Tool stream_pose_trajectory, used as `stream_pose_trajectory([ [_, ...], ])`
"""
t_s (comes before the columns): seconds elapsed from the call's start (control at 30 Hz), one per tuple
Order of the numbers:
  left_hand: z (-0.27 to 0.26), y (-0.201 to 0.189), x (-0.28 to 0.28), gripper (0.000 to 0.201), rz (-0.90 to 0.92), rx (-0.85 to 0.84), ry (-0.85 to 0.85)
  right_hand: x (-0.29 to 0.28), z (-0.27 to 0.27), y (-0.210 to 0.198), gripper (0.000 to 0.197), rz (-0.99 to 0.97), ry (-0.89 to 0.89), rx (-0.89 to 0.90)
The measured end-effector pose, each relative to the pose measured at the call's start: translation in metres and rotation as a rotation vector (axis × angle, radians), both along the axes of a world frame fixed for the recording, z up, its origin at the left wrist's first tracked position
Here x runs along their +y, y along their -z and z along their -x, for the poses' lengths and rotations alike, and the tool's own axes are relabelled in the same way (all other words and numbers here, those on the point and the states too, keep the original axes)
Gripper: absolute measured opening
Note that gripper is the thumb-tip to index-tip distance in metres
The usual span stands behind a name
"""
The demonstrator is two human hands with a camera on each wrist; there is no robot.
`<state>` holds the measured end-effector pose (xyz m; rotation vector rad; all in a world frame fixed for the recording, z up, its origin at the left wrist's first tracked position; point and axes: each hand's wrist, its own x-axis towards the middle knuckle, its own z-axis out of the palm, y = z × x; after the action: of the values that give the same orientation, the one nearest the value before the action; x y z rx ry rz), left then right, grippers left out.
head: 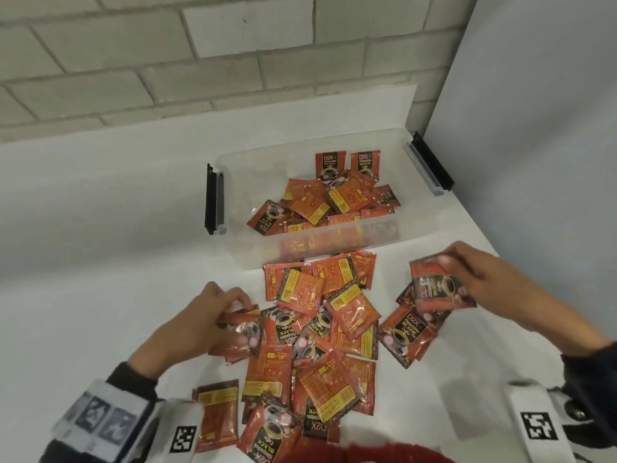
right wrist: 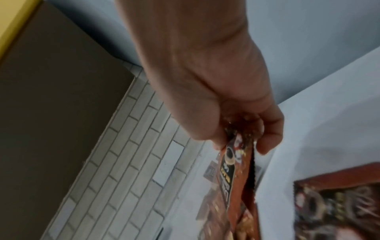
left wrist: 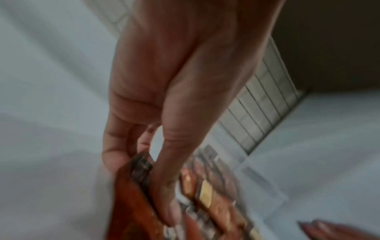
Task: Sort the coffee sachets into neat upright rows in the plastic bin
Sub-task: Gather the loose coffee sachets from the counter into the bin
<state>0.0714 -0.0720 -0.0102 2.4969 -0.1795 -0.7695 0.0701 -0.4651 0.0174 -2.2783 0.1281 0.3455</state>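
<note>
A white table [head: 100, 228] carries everything; a clear plastic bin [head: 414, 225] stands on it toward the far side, black clips on both ends; just in front of the bin a loose pile of red sachets [head: 334, 329] lies flat and overlapping, some face up, some back up; a few sachets at the right edge of the pile lie slightly apart.

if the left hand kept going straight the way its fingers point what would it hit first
Most likely the loose pile of sachets on the table: the left hand, gripping a sachet, points right into it. Depth is unclear, so it might pass just above.
</note>
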Motion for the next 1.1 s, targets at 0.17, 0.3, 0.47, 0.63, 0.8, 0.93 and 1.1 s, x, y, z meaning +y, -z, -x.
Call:
stream_pose_trajectory([
  [0.17, 0.003, 0.014, -0.003, 0.047, -0.127, -0.084, -0.029, 0.006, 0.033, 0.033, 0.039, 0.293, -0.318, 0.095],
  [0.3, -0.004, -0.002, -0.002, 0.024, -0.126, -0.017, -0.004, 0.011, 0.044, 0.054, 0.072, 0.464, -0.597, -0.015],
  [0.47, 0.000, -0.044, 0.026, 0.058, -0.121, 0.165, 0.082, 0.008, 0.035, 0.062, 0.020, 0.330, -0.526, -0.057],
  [0.63, 0.037, -0.036, 0.028, 0.028, -0.028, 0.323, 0.303, 0.004, 0.026, 0.045, 0.018, 0.207, -0.414, -0.075],
  [0.8, 0.068, -0.009, 0.010, 0.031, -0.313, 0.145, 0.504, 0.002, 0.021, 0.041, 0.019, 0.312, -0.136, -0.088],
  [0.93, 0.058, -0.012, 0.009, 0.028, -0.200, 0.167, 0.432, 0.009, 0.024, 0.051, 0.041, 0.458, -0.038, -0.086],
  [1.1, 0.032, -0.022, 0.013, 0.036, 0.071, 0.293, 0.235, 0.012, 0.025, 0.040, 0.088, 0.292, -0.055, -0.007],
])
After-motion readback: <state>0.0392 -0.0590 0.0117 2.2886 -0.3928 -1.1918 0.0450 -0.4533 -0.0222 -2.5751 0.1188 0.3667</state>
